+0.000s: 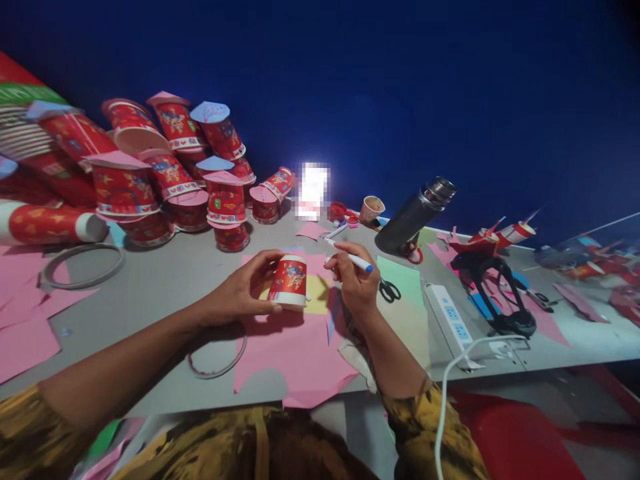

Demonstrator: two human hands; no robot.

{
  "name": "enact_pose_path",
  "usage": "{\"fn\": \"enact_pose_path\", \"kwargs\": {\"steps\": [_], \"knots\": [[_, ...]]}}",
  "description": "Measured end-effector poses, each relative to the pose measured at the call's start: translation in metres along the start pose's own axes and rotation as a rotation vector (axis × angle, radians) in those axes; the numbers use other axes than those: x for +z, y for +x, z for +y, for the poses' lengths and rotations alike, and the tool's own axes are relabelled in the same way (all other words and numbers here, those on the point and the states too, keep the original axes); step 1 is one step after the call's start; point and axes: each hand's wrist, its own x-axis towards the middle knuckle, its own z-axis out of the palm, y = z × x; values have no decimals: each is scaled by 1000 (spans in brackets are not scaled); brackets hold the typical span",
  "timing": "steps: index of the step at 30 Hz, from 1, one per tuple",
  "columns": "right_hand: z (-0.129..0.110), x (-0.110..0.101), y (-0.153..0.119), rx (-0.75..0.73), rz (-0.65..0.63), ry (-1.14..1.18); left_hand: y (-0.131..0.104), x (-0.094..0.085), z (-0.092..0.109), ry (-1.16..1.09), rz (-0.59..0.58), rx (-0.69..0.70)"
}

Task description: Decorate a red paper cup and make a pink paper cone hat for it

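My left hand (pixel 245 287) is wrapped round a red paper cup (pixel 291 280) with a printed figure and a white rim, tilted above the table. In my right hand (pixel 357 283) is a white marker (pixel 356 259) with a blue end, pinched between thumb and fingers. Its tip points left, a little apart from the cup. Beneath both hands lie pink paper sheets (pixel 280 337) with cut edges and a piece of yellow paper (pixel 319 295). Black-handled scissors (pixel 390 291) rest on green paper (pixel 407 283) just right of my right hand.
Stacked red cups with paper cone tops (pixel 225 200) fill the back left. Two tape-like rings, one large (pixel 83 267) and one smaller (pixel 219 369), lie leftward. A dark thermos (pixel 413 217) stands behind my right hand. Farther right are a power strip (pixel 453 323), its white cable (pixel 443 407) and a black frame (pixel 500 300).
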Motion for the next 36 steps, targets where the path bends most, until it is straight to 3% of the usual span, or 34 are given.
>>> {"fn": "enact_pose_path", "kwargs": {"steps": [3,8,13,26,36], "knots": [[-1,-2,-1,-69,-95,-94,2,-2,-7,-86,29,-22],[-6,-3,-3,-369,-255,-308,5,-5,-10,-222,92,-42],[0,6,-8,-552,-265,-407,2,0,-3,-235,152,-59],[1,9,-11,-613,-274,-456,4,0,-6,-181,198,56],[6,9,-17,-544,-338,-472,-4,-3,0,164,199,159]]}}
